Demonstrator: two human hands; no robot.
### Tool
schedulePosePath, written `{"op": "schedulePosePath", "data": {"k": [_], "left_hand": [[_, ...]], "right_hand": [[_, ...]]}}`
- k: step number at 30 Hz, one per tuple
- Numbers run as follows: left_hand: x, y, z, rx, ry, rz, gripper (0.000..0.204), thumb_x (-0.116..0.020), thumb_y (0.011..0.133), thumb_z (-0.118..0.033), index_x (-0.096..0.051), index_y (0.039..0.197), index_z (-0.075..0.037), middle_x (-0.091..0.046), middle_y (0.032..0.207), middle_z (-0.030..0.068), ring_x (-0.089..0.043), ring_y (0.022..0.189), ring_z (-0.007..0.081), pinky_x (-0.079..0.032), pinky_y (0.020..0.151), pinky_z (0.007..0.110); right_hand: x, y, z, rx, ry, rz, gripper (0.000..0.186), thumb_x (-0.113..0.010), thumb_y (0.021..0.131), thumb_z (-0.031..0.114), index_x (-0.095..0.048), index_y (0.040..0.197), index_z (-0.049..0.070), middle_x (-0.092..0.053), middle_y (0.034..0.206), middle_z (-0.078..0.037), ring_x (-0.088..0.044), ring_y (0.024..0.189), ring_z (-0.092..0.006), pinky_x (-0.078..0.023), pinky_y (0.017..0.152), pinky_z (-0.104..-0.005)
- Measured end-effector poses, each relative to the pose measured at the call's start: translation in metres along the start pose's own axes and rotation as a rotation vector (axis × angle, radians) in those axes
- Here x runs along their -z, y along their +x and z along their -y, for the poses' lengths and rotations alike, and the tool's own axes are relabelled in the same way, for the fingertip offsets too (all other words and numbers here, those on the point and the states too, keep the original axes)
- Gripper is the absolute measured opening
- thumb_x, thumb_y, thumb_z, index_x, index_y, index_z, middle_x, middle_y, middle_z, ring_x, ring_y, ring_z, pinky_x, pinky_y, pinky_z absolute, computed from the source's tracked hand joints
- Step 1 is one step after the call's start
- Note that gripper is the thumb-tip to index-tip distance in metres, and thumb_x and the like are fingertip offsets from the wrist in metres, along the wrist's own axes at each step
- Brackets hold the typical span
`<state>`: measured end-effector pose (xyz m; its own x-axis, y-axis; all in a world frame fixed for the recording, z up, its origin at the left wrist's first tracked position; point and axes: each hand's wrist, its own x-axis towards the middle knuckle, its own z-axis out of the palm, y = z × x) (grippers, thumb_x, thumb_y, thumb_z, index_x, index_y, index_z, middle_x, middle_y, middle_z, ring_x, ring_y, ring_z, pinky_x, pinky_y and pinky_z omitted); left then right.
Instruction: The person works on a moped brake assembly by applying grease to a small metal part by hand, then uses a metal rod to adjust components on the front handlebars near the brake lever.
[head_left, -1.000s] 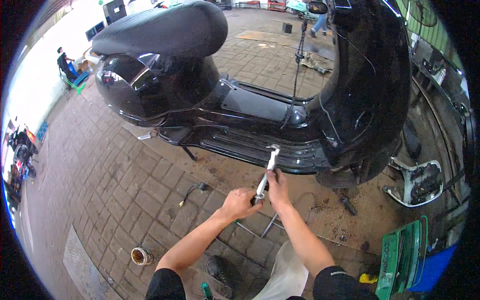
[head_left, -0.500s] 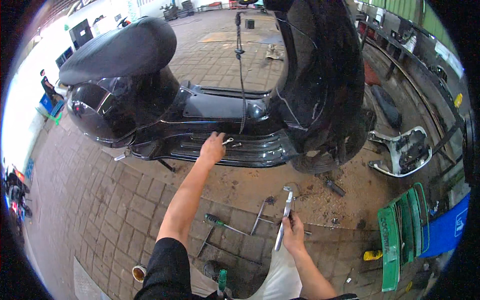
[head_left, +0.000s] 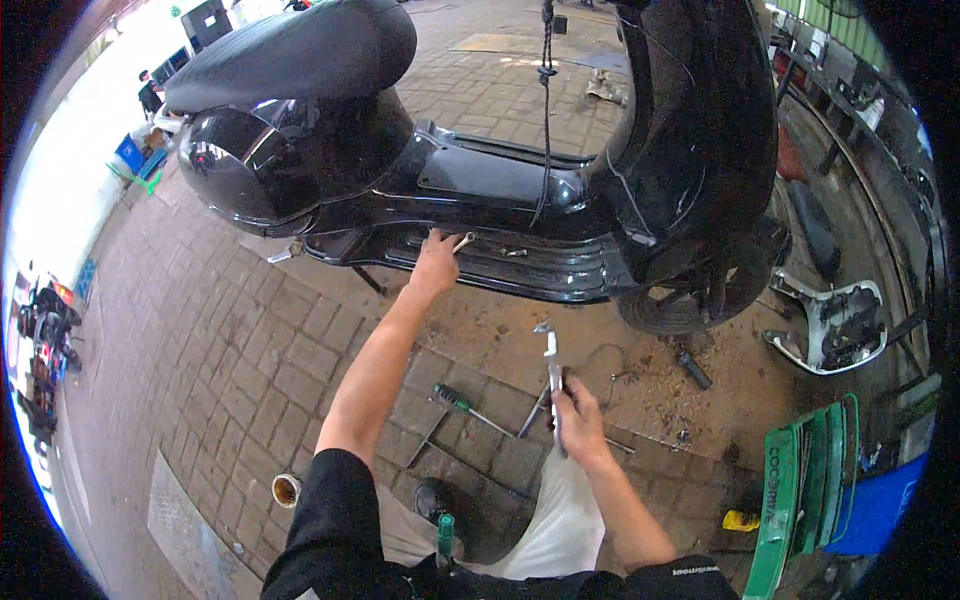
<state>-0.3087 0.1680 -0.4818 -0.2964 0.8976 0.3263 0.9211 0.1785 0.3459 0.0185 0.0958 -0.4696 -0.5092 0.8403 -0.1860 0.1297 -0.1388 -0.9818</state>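
Note:
A black scooter (head_left: 480, 185) stands side-on before me, with a ribbed footboard (head_left: 560, 275). At the footboard's left part, my left hand (head_left: 437, 265) is closed on a small spanner (head_left: 464, 241), whose ring end sticks out to the right. A small metal piece (head_left: 514, 253) lies on the footboard to the right of that hand. Above my right thigh, my right hand (head_left: 581, 418) is closed round a long silver metal bar (head_left: 554, 375), held upright. The bar's upper end is hooked; its exact kind I cannot make out.
On the paving lie a green-handled screwdriver (head_left: 455, 398) and thin metal rods (head_left: 470, 482). A dark cylindrical tool (head_left: 692, 368) rests on the rusty plate (head_left: 480, 325). To the right are a scooter trim panel (head_left: 832, 325), a green rack (head_left: 785, 490) and a yellow bottle (head_left: 740, 520).
My view has shifted, so the scooter sits higher and further right. The left hand still holds the spanner, now angled up more. The silver bar has turned more upright in my right hand.

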Motion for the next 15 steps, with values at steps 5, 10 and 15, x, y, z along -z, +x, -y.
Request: {"op": "schedulePosePath", "data": {"k": [5, 10, 15], "left_hand": [[-0.003, 0.002, -0.038, 0.107, 0.072, -0.026, 0.043, -0.058, 0.068, -0.014, -0.046, 0.108, -0.006, -0.039, 0.11, 0.0167, -0.038, 0.102, 0.0345, -0.034, 0.087, 0.041], [0.018, -0.083, -0.086, 0.253, -0.74, 0.208, 0.052, -0.059, 0.072, -0.03, -0.044, 0.113, -0.004, -0.04, 0.117, 0.0163, -0.036, 0.11, 0.0289, -0.031, 0.09, 0.038], [0.048, -0.178, -0.124, 0.575, -1.824, 0.489, 0.057, -0.03, 0.085, -0.046, -0.036, 0.12, -0.002, -0.044, 0.116, 0.0134, -0.042, 0.107, 0.0234, -0.031, 0.091, 0.036]], "right_hand": [[-0.006, -0.023, -0.019, -0.061, 0.136, 0.012, 0.015, -0.043, 0.079, 0.003, -0.046, 0.092, -0.002, -0.049, 0.061, -0.002, -0.048, 0.054, -0.0088, -0.04, 0.047, -0.0232], [-0.008, -0.027, -0.01, 0.016, 0.084, 0.087, 0.03, -0.047, 0.077, 0.002, -0.041, 0.107, -0.002, -0.055, 0.083, -0.012, -0.054, 0.065, -0.0171, -0.044, 0.06, -0.0299], [-0.045, -0.028, 0.016, 0.228, -0.14, 0.232, 0.032, -0.048, 0.076, 0.003, -0.041, 0.107, -0.002, -0.054, 0.097, -0.021, -0.056, 0.086, -0.0275, -0.043, 0.074, -0.0344]]}}
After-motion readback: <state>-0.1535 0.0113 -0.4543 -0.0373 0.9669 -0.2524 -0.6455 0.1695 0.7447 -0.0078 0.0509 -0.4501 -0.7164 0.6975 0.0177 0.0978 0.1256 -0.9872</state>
